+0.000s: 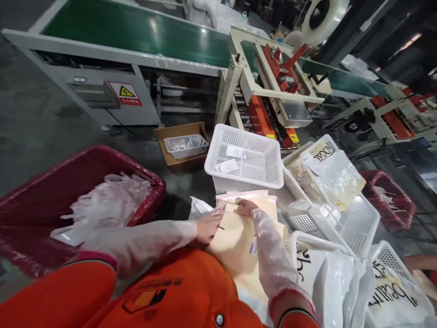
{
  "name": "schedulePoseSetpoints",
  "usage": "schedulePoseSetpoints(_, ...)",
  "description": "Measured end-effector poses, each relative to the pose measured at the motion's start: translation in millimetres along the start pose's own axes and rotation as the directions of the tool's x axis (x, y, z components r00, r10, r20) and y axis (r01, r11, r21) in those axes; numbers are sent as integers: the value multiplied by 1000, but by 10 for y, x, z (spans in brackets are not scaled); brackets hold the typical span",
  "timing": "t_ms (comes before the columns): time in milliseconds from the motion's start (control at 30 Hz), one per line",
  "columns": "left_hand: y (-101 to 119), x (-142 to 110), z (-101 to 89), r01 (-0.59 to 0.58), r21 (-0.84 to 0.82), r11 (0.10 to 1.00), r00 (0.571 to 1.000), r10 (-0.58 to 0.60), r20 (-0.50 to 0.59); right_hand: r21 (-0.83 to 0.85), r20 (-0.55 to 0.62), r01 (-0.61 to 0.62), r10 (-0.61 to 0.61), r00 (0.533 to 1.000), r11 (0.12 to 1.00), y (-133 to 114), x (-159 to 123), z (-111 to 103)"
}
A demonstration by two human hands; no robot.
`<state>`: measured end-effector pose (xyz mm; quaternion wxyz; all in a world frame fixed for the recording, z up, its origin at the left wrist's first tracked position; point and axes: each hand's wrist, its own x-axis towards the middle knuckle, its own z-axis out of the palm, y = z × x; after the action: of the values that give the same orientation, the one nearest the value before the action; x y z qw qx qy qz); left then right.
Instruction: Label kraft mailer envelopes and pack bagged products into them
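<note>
A cream-yellow padded envelope lies in front of my body, with another envelope showing behind its upper edge. My left hand rests on its left side, fingers stretched out and pressed flat. At the upper edge, my right hand has its fingers bent and closed on the envelope's folded flap. A pale pinkish strip runs along the top of the envelope behind. On the lower right of the near envelope is a small printed label. White sleeve covers reach over both my forearms.
A white perforated basket with two paper slips stands just beyond. To the left is a maroon-lined bin of white strips. White baskets and marked white sacks crowd the right. Behind stand a taping machine and green conveyor.
</note>
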<state>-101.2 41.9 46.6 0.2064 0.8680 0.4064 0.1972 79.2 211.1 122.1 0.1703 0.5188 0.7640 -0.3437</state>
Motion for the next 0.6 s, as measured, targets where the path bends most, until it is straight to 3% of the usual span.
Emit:
schedulePoseSetpoints(33, -71, -149, -8, 95, -54, 994, 993, -98, -59, 11, 33, 4, -4, 999, 1000, 18, 66, -2)
schedulePoseSetpoints(67, -143, -293, -6, 252, -146, 957, 953, -271, -134, 26, 55, 10, -12, 998, 1000, 29, 108, 13)
schedulePoseSetpoints(100, -208, -419, 7, 426, -299, 854, 854, -489, -178, 46, 69, 20, -23, 997, 999, 30, 133, 37)
schedulePoseSetpoints(133, -258, -513, 31, 554, -474, 685, 712, -684, -156, 72, 79, 31, -36, 996, 997, 22, 146, 64)
schedulePoseSetpoints(167, -293, -569, 60, 606, -617, 501, 589, -805, -75, 103, 87, 44, -53, 995, 994, 3, 151, 86)
schedulePoseSetpoints(200, -313, -586, 86, 603, -716, 351, 527, -850, 27, 135, 93, 58, -71, 993, 989, -24, 152, 100)
schedulePoseSetpoints(233, -322, -569, 92, 579, -773, 258, 527, -842, 114, 165, 96, 72, -89, 991, 984, -58, 147, 99)
schedulePoseSetpoints(267, -324, -523, 60, 556, -801, 223, 560, -813, 163, 189, 93, 87, -106, 990, 978, -94, 133, 81)
schedulePoseSetpoints(333, -317, -373, -183, 533, -805, 258, 615, -772, 159, 224, 67, 120, -138, 988, 967, -162, 56, -21)
schedulePoseSetpoints(400, -297, -163, -720, 512, -776, 367, 659, -748, 81, 255, -6, 165, -169, 986, 953, -216, -126, -223)
schedulePoseSetpoints(467, -237, 117, -1476, 459, -633, 623, 753, -651, -95, 337, -202, 223, -161, 966, 915, -270, -427, -491)
schedulePoseSetpoints(500, -181, 286, -1869, 416, -546, 727, 794, -583, -171, 393, -341, 265, -128, 931, 881, -303, -610, -620)
schedulePoseSetpoints(567, -18, 665, -2506, 307, -375, 875, 878, -413, -243, 480, -615, 362, 13, 788, 799, -379, -988, -787)
schedulePoseSetpoints(600, 81, 860, -2696, 254, -334, 908, 928, -326, -178, 503, -706, 398, 100, 701, 767, -416, -1156, -793)
